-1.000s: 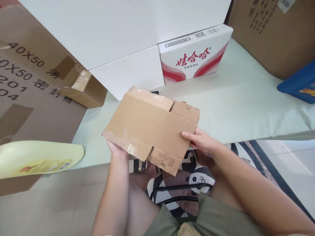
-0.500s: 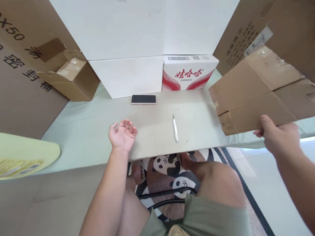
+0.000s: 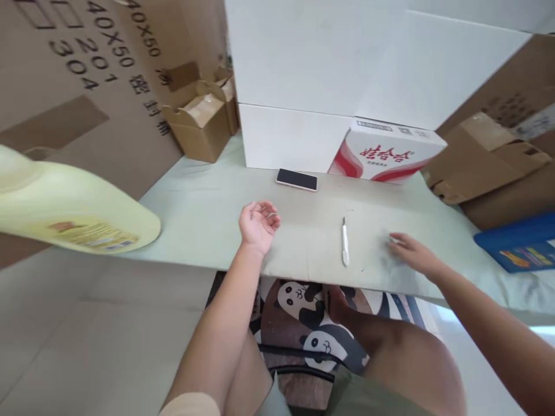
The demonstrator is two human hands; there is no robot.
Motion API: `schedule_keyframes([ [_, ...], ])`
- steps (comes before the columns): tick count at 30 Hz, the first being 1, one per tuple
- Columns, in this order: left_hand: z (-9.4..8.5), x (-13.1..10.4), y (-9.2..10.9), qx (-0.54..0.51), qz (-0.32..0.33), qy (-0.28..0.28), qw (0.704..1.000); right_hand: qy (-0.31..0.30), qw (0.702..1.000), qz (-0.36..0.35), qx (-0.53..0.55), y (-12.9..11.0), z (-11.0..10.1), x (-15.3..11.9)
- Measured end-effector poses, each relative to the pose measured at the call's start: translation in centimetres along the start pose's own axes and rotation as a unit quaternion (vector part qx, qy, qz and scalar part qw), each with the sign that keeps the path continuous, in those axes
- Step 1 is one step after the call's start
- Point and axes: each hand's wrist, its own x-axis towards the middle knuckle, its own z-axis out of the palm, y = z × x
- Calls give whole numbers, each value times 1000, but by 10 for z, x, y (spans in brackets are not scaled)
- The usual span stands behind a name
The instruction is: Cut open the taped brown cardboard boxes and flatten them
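My left hand [image 3: 259,227] rests palm up near the front of the table, its fingers loosely curled and apart, with nothing in it. A white craft knife [image 3: 344,242] with a thin dark tip lies on the cloth between my hands, closer to the right one. My right hand [image 3: 410,252] hovers low over the cloth to the right of the knife, slightly blurred, fingers stretched out and apparently holding nothing. The brown cardboard box [image 3: 485,159] stands at the back right, apart from my right hand. A phone [image 3: 297,179] with a dark screen lies beyond my left hand.
White boxes [image 3: 299,138] line the back, beside a red and white carton [image 3: 385,153]. Small brown boxes [image 3: 206,130] stand at the back left. A pale yellow bottle [image 3: 99,208] lies at the left, and a blue container [image 3: 520,245] at the right. The table's front edge runs above my legs.
My right hand has let go of the cardboard box, now at the back right, and moved left toward the knife. The view has turned; my left hand keeps its pose.
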Motion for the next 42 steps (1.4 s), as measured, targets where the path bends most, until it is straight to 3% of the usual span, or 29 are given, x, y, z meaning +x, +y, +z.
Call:
schedule_keyframes([
  [4, -5, -1, 5, -25, -5, -8, 1000, -98, 987, -53, -114, -23, 24, -4],
  [8, -8, -5, 10, -57, -7, -5, 998, -83, 980, -90, -159, -75, 20, 12],
  [10, -10, -6, 13, -76, -11, -5, 997, -51, 978, -150, -135, -120, 25, 23],
  [12, -12, -7, 16, -97, -13, -8, 995, -58, 970, -223, -84, -175, 38, 34],
  [16, -16, -5, 22, -144, 0, 6, 990, -81, 926, -368, -32, -298, 79, 64],
  [19, -18, -1, 28, -181, -5, 25, 983, -79, 898, -434, -13, -385, 108, 87],
  [22, -24, 4, 37, -193, -6, 10, 981, -69, 883, -464, -5, -462, 131, 107],
  [24, -29, 7, 43, -190, 0, -6, 982, -55, 893, -447, 11, -504, 143, 118],
  [28, -38, 10, 54, -192, 22, -6, 981, -40, 919, -389, 39, -560, 162, 146],
  [32, -42, 12, 60, -169, 33, 6, 985, -12, 908, -409, 86, -573, 175, 167],
  [35, -45, 11, 63, -132, 78, 71, 986, 10, 903, -411, 122, -553, 168, 156],
  [39, -54, 1, 68, -52, 253, 220, 941, -5, 904, -393, 172, -482, 128, 98],
  [42, -63, -9, 74, 8, 390, 256, 884, -20, 890, -419, 181, -405, 85, 36],
])
